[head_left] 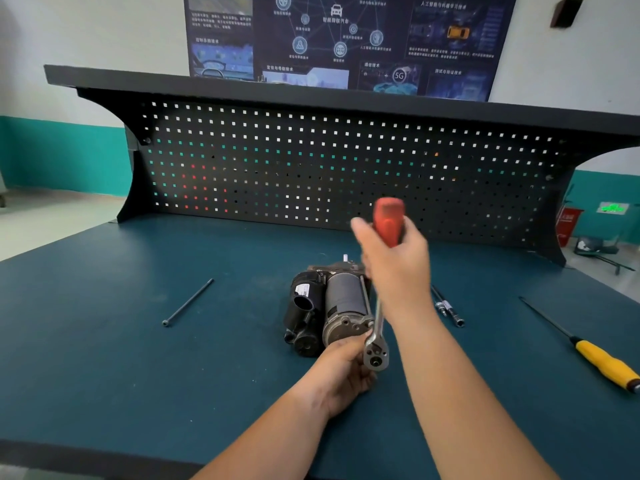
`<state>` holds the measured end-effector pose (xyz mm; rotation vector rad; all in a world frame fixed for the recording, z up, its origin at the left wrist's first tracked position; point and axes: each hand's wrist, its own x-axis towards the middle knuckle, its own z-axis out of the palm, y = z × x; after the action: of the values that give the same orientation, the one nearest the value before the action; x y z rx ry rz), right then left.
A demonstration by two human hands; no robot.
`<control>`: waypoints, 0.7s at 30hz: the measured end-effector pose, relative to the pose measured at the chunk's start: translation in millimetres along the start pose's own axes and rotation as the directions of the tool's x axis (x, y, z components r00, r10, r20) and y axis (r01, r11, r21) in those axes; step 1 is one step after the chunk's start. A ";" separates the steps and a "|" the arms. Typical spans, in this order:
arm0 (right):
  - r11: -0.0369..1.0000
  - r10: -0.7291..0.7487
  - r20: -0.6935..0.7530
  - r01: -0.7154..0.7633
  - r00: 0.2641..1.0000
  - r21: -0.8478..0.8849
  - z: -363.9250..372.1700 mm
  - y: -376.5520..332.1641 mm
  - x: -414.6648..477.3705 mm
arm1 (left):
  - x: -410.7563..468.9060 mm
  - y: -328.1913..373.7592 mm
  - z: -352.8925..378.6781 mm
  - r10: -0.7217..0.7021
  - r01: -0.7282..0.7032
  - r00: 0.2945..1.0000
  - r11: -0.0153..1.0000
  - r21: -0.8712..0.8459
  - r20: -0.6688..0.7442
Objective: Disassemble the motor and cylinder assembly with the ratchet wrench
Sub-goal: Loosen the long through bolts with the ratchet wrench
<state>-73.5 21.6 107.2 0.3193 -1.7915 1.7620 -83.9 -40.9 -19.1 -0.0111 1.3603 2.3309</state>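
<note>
Spanning the whole lower view, the bench (121, 358) has a dark teal mat top, clean apart from faint scuffs. Behind it stands a black pegboard (311, 161) with a shelf edge on top; beyond that a white wall with a teal lower band and a dark tech poster (339, 39).

Motor and cylinder assembly (325, 310) lies on its side at bench centre. Ratchet wrench (379, 306) runs steeply up from the assembly's near end face. Right hand (394, 258) has its grip closed round the red handle up top. Left hand (341, 372) has its grip pinched at the wrench head, just beside the assembly.

Yellow-handled screwdriver (602, 362) lies far right. One long bolt (188, 303) lies well left of the assembly; two more bolts (448, 306) lie just right of the right forearm.
</note>
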 end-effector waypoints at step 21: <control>0.946 0.099 -0.237 -0.018 0.966 0.325 -24.1 8.2 3.5 | -1.3 1.3 0.8 0.000 -0.001 0.999 1.000 0.024 0.050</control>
<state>-75.0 46.5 100.9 0.1621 -1.3499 2.0383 -83.1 -41.3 -17.4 0.0542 1.3639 2.2993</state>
